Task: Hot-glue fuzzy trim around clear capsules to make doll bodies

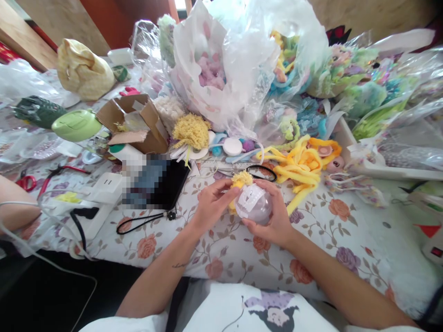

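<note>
My right hand (272,212) is curled around a clear plastic ball (258,210) with a white patch on its upper side. Against the ball's left side, my left hand (218,200) pinches a small tuft of yellow fluffy yarn (241,179). Both hands are just above the flowered tablecloth (214,251). Beyond them lie a black cord loop (265,172) and scissors, partly hidden. Yellow fuzzy strips (299,161) are heaped to the right, and a larger yellow yarn bundle (191,131) sits behind to the left.
A phone (177,177) with a wrist strap lies left of my hands, beside a white power strip (100,207) with cables. An open cardboard box (138,122) stands behind it. Plastic bags (249,60) of plush pieces fill the back. Another person's arm (15,205) shows at the left edge.
</note>
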A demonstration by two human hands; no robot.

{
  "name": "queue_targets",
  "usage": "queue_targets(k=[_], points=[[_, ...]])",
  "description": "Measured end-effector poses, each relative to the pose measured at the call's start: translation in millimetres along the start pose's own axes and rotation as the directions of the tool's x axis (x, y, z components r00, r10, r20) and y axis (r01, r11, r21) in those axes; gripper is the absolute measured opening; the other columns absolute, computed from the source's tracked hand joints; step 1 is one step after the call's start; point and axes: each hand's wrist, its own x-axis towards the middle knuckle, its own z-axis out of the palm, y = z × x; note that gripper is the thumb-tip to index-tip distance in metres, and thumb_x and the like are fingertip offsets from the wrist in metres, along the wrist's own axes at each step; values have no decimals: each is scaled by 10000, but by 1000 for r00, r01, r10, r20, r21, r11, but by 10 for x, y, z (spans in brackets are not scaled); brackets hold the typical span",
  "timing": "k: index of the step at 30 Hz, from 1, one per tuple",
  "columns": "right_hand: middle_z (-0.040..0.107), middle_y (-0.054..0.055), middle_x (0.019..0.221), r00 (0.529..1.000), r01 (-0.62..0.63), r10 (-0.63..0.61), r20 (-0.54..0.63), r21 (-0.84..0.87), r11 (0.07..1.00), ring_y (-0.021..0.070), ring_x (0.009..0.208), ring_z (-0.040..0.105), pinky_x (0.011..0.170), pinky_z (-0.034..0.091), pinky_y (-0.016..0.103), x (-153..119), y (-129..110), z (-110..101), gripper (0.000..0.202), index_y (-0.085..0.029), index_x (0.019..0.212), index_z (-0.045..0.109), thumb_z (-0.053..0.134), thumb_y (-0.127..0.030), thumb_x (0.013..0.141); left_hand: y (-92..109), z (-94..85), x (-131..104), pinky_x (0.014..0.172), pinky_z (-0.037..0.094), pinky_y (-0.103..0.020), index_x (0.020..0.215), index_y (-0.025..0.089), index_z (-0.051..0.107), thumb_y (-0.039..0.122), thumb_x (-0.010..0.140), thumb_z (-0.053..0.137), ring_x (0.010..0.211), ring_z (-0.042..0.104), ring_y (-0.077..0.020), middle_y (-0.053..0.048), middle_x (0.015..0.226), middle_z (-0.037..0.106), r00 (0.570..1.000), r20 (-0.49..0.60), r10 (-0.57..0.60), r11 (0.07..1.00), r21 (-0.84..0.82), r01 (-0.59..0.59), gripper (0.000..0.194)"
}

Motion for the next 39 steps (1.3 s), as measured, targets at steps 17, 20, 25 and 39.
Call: queue_targets(k=[17, 20, 25, 39], points=[[482, 102, 1288, 999, 4, -3, -32, 39, 999, 319, 1197, 482, 1019, 419, 503, 11, -23, 3, 798, -270, 1351, 370, 753, -326, 654, 63, 24, -35, 814, 465, -311, 1021, 187, 703, 466, 923, 476, 886, 612, -223, -55, 913, 706, 980, 131, -149, 975, -146, 168, 373], [481, 103, 1280, 998, 33, -30, -54, 50, 998, 314, 1194, 484, 1022, 417, 498, 30, -33, 11, 801, -270, 1357, 372, 756, -293, 654, 47, 25, -58, 771, 467, -307, 966, 190, 716, 485, 915, 487, 815, 606, -218, -43, 810, 687, 990, 104, -90, 993, -71, 98, 377], [486, 105, 1284, 998, 40, -38, -46, 39, 998, 322, 1197, 484, 1019, 418, 507, 23, -25, 13, 799, -269, 1357, 373, 752, -317, 654, 97, 48, -65, 776, 467, -280, 1027, 203, 697, 390, 908, 520, 889, 616, -218, -27, 844, 686, 992, 124, -16, 999, -45, 22, 284], [515, 100, 1246, 992, -108, 110, -67, 34, 994, 321, 1145, 519, 958, 462, 489, 17, -36, -30, 716, -259, 1303, 403, 732, -402, 683, 18, 26, -50, 651, 433, -273, 878, 175, 696, 290, 891, 421, 669, 521, -170, -15, 682, 615, 988, 155, -23, 997, -67, 34, 298]])
